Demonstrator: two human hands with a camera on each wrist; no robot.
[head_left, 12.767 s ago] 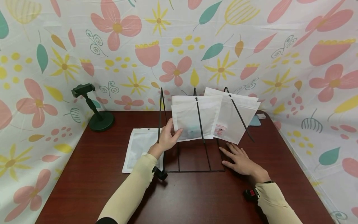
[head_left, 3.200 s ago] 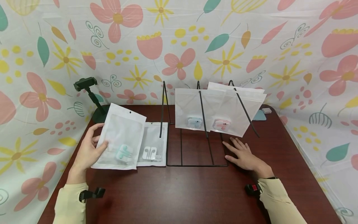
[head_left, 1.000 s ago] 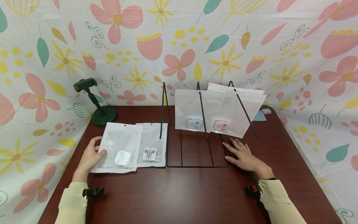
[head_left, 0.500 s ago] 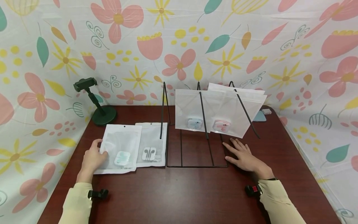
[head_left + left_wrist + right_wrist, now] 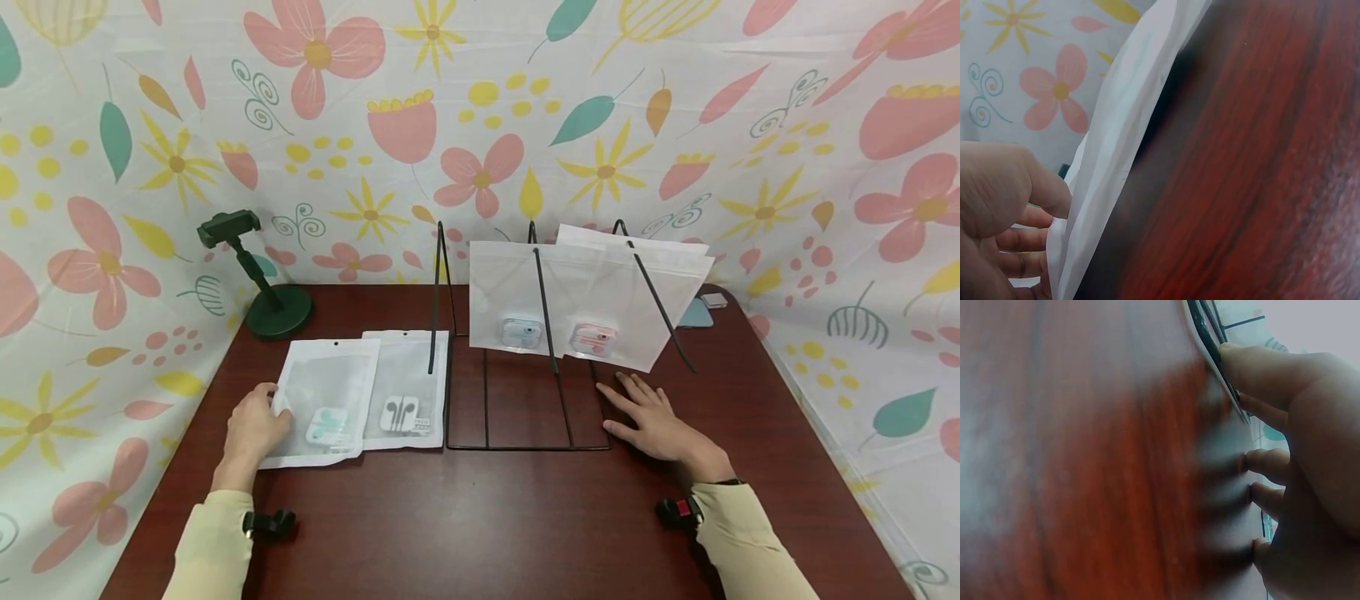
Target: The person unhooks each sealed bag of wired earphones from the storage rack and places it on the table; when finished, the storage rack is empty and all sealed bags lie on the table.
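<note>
My left hand (image 5: 255, 425) pinches the left edge of a white zip pouch (image 5: 324, 375) with teal earphones in a clear case. The pouch lies nearly flat on the table, partly over a second pouch (image 5: 405, 358) with white earphones. In the left wrist view my thumb (image 5: 1050, 190) presses the pouch's edge, with fingers behind it. My right hand (image 5: 648, 421) rests spread on the table at the right side of a black wire rack (image 5: 525, 448). On the rack hang pouches with blue earphones (image 5: 521, 333) and pink earphones (image 5: 594, 338).
A dark green phone stand (image 5: 277, 312) stands at the back left. The rack's left prong (image 5: 433, 308) holds nothing. A light blue flat item (image 5: 697, 313) and a small white item (image 5: 714, 300) lie at the back right corner.
My left hand was at the rack's middle pouches, then carried the teal earphones pouch leftward and laid it down overlapping the white earphones pouch. Lately it edges slightly nearer me. My right hand stays put.
</note>
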